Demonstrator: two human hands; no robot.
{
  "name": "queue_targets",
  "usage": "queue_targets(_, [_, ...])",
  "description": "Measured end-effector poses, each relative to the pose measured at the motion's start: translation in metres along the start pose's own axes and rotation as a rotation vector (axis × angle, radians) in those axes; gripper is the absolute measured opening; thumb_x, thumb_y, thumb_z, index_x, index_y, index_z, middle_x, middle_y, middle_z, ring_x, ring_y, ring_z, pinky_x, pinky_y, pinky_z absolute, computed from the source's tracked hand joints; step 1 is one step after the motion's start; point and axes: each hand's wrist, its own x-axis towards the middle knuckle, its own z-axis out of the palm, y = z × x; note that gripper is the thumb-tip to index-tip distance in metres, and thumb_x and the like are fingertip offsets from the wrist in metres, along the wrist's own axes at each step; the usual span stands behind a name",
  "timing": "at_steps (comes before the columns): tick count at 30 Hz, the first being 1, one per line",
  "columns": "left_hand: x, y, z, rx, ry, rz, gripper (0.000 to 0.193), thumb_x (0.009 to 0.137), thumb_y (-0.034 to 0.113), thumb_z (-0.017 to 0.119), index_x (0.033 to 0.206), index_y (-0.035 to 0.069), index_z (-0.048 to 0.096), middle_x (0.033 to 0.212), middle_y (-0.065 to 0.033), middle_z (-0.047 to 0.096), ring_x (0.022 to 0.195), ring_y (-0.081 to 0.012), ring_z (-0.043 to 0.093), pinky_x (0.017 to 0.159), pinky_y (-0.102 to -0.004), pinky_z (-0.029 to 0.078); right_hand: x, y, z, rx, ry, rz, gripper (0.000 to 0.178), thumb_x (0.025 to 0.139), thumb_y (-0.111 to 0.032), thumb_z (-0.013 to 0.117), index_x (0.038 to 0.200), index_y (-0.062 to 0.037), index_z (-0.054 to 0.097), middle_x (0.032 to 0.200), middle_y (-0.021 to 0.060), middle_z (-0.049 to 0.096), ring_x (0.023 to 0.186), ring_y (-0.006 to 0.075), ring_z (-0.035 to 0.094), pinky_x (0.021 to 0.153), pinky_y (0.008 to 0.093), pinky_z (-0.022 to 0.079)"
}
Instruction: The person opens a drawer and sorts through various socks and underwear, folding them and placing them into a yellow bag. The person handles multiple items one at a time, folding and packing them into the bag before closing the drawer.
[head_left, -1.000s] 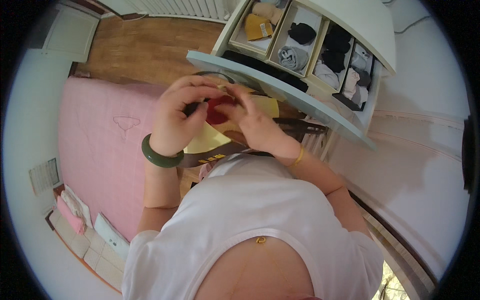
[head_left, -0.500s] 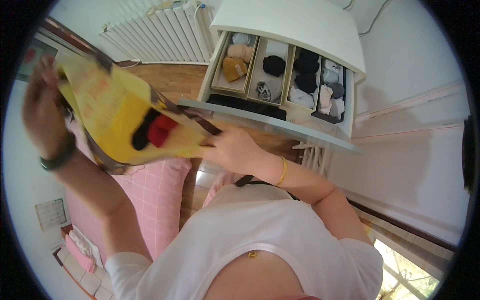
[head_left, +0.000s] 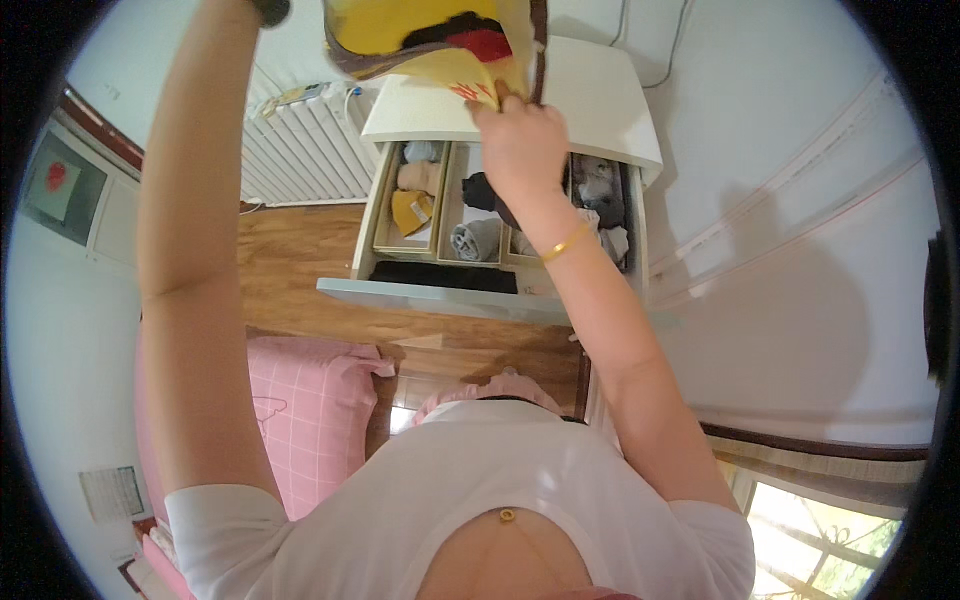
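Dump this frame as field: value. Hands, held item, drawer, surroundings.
right_hand: pinching an edge of the bag; right hand, yellow bag
left_hand: out of frame; forearm and dark bracelet show at top
bag: partly cut off by the top edge; black and red patches visible
drawer: open drawer, divided into compartments
contents: mustard item in leftmost compartment; grey rolled item in the next
surroundings: white radiator, pink-covered bed
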Motion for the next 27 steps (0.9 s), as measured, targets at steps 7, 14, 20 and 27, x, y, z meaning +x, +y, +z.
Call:
queue_targets(7, [-0.053, 0.024, 0.109, 0.342, -0.037, -0.131, 0.012, 0.08, 0.01, 0.061, 0.086, 0.01, 0.071, 0.126, -0.0064, 0.056, 0.117, -0.0292, 0.05, 0.1, -0.048, 0.036, -0.003, 0.092, 0.029, 0.746, -0.291, -0.027, 0.041, 0.086, -0.029, 0.066, 0.123, -0.0119, 0.057, 0.128, 0.0204, 0.052, 0.118, 0.0365, 0.05, 0.101, 0.0428, 0.041])
queue_targets(14, [-0.164, 0.091, 0.164, 0.304, -0.526, -0.263, 0.044, 0.088, 0.039, 0.056, 0.126, 0.016, 0.06, 0.153, -0.0038, 0.03, 0.143, -0.0254, 0.023, 0.115, -0.0588, 0.006, 0.036, 0.125, 0.04, 0.28, -0.357, -0.017, 0.07, 0.087, -0.021, 0.06, 0.142, 0.0086, 0.028, 0.135, 0.033, 0.042, 0.12, 0.0447, 0.047, 0.1, 0.0442, 0.043])
queue_targets(20, [-0.19, -0.006, 0.21, 0.339, -0.642, -0.449, 0.052, 0.09, 0.04, 0.056, 0.137, 0.016, 0.051, 0.156, -0.0046, 0.024, 0.142, -0.0262, 0.024, 0.116, -0.0552, 0.009, 0.058, 0.154, 0.077, 0.137, -0.697, -0.033, 0.059, 0.083, -0.017, 0.063, 0.132, 0.0089, 0.044, 0.115, 0.0292, 0.06, 0.106, 0.0402, 0.059, 0.092, 0.0428, 0.048])
queue_targets(27, [-0.18, -0.01, 0.204, -0.055, -0.275, -0.23, 0.029, 0.075, 0.008, 0.064, 0.103, 0.006, 0.066, 0.141, -0.0144, 0.044, 0.126, -0.0349, 0.044, 0.106, -0.0456, 0.036, 0.033, 0.173, 0.051, 0.558, -0.89, -0.134, 0.045, 0.086, -0.015, 0.062, 0.128, 0.0009, 0.051, 0.116, 0.0221, 0.062, 0.094, 0.0271, 0.065, 0.082, 0.035, 0.052])
